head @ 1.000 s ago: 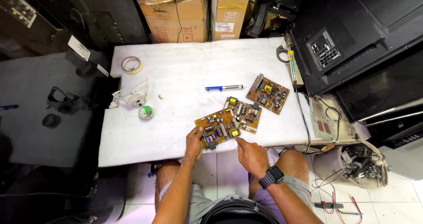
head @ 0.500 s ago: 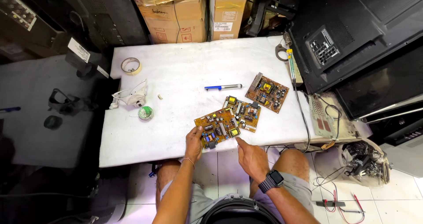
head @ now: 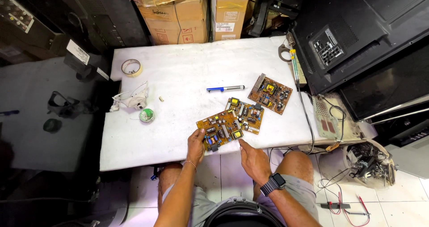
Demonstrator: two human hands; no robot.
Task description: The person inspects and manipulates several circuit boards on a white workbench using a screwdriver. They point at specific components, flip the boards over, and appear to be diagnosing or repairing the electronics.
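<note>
The circuit board (head: 220, 131) nearest the person is lying flat at the near edge of the white table (head: 178, 81), and the left hand (head: 195, 145) is pinching its near left corner, thumb on top and the other fingers seemingly tucked under the edge. The right hand (head: 254, 159) is hovering just off the board's right corner, fingers loosely spread and pointing toward it, holding nothing and not quite touching.

The board is looking light, stiff and thin, a brown sheet crowded with small upright parts, among them yellow blocks and dark cylinders. Those parts are probably fragile and the underside is likely prickly with solder points, so bare edges and corners, as the left hand is using, seem the safest places to grip; pressing on the parts would risk bending them.

Just beyond the fingers a second board (head: 245, 115) is overlapping or touching the held one, and a third board (head: 270, 93) is lying farther off to the right. Past these, a blue and silver pen (head: 225, 88) is resting mid-table. Well to the left of the left hand are sitting a small green spool (head: 146, 115), a white bundle of cable (head: 132, 100) and a roll of tape (head: 132, 67).
</note>
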